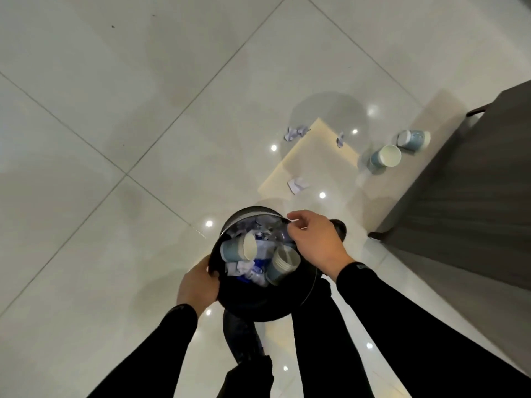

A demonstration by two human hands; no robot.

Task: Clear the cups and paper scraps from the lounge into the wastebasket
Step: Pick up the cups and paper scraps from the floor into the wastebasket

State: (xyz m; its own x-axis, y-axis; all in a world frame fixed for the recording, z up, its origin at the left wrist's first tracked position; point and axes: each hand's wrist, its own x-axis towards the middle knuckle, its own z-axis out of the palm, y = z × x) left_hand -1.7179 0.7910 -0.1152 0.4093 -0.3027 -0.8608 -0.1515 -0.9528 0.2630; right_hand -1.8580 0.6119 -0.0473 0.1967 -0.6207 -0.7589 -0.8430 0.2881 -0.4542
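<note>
I look down into a black round wastebasket [258, 305] held above the floor. My left hand [198, 285] grips its left rim. My right hand [314, 241] rests over the right rim, fingers curled; whether it pinches the rim I cannot tell. Inside lie blue paper cups [238, 248], a nested stack of cups [283, 265] and crumpled paper. On the floor ahead lie two blue cups, one [385, 158] on its side and another [413, 139] beyond it. Paper scraps lie at the far left [296, 133], the middle [340, 139] and nearer [297, 184].
A dark grey sofa or cabinet [471, 196] fills the right side, with the cups close to its base. The floor is glossy white tile [115, 110] with ceiling-light reflections. My dark trouser legs and a shoe [339, 226] show below and beside the basket.
</note>
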